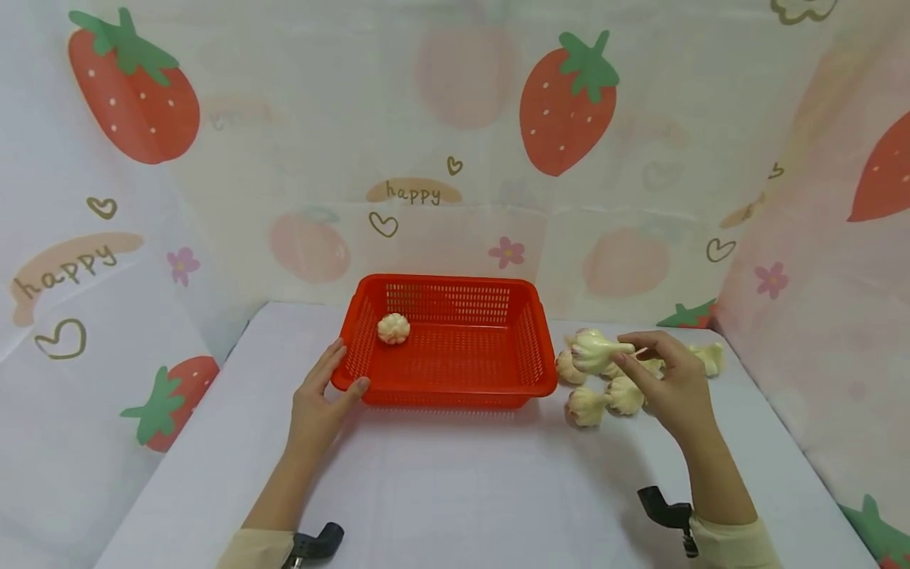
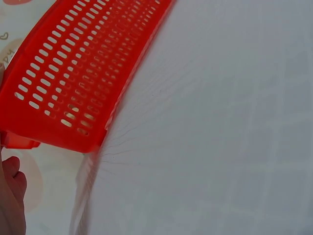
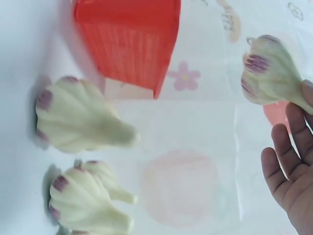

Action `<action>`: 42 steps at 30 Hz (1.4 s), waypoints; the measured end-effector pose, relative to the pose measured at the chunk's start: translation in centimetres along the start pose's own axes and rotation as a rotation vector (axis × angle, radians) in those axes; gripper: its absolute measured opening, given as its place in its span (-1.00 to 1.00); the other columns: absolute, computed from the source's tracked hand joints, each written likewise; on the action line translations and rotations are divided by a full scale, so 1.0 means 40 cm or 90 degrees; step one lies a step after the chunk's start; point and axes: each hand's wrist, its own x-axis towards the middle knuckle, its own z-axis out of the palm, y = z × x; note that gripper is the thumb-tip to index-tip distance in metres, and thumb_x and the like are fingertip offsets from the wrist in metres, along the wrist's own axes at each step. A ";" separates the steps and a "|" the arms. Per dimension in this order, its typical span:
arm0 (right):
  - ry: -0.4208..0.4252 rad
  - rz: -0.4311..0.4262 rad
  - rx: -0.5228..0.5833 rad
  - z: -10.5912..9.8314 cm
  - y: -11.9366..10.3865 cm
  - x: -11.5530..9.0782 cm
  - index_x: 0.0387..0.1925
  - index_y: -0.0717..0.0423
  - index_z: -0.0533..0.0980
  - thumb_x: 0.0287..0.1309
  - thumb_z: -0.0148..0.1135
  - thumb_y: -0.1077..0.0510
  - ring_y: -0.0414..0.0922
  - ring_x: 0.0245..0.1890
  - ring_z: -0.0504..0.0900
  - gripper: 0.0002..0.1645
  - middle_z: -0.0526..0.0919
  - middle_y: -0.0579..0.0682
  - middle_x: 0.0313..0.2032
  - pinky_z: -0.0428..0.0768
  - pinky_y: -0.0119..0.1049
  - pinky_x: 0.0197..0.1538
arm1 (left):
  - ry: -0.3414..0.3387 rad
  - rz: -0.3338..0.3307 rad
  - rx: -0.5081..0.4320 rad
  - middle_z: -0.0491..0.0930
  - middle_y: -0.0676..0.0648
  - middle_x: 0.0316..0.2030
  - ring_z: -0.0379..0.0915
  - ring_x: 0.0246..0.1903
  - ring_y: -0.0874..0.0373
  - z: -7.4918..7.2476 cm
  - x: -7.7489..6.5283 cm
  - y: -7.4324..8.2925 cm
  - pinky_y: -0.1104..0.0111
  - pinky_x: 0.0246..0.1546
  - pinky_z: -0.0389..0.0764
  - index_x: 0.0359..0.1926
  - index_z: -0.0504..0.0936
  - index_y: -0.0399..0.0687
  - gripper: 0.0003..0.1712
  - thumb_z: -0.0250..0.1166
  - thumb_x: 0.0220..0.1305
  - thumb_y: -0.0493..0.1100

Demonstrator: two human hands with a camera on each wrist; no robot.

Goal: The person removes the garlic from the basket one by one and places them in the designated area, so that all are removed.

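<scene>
A red plastic basket with slotted walls stands on the table. My left hand holds its near left corner, thumb at the front and fingers along the left side; only part of this hand shows in the left wrist view. Inside the basket, at the left, lies one garlic bulb. My right hand pinches another garlic bulb by its stem, raised above several loose bulbs. In the right wrist view the held bulb shows purple streaks.
The loose garlic lies right of the basket, some of it hidden behind my right hand. White cloth covers the table. A printed curtain with strawberries hangs behind and at both sides. Black wrist mounts sit at both sleeves.
</scene>
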 end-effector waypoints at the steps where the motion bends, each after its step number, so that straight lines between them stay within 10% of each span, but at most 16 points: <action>1: 0.004 0.001 -0.004 -0.008 0.006 0.001 -0.04 0.04 0.70 0.14 0.50 0.29 -0.36 -0.18 0.57 -0.67 0.71 -0.11 -0.13 0.49 -0.59 -0.27 | 0.000 0.001 -0.001 0.28 0.21 0.51 0.12 0.54 0.17 0.001 0.000 0.001 -0.02 0.43 0.37 0.50 0.39 0.15 -0.16 0.47 0.26 0.13; 14: 0.041 0.024 -0.029 -0.085 0.078 0.003 -0.04 0.14 0.70 0.17 0.48 0.29 -0.37 -0.18 0.58 -0.70 0.66 -0.30 -0.12 0.50 -0.62 -0.15 | -0.005 -0.007 0.013 0.30 0.20 0.50 0.15 0.53 0.14 -0.002 -0.004 0.007 -0.02 0.43 0.38 0.50 0.40 0.12 -0.17 0.47 0.27 0.12; 42: 0.149 0.300 -0.082 -0.200 0.247 -0.006 0.09 0.21 0.65 0.24 0.46 -0.01 -0.52 -0.37 0.55 -0.51 0.55 -0.59 -0.35 0.49 -0.67 -0.42 | 0.006 -0.006 0.016 0.30 0.17 0.50 0.14 0.53 0.12 0.002 -0.001 0.008 -0.05 0.40 0.39 0.50 0.39 0.13 -0.17 0.48 0.26 0.05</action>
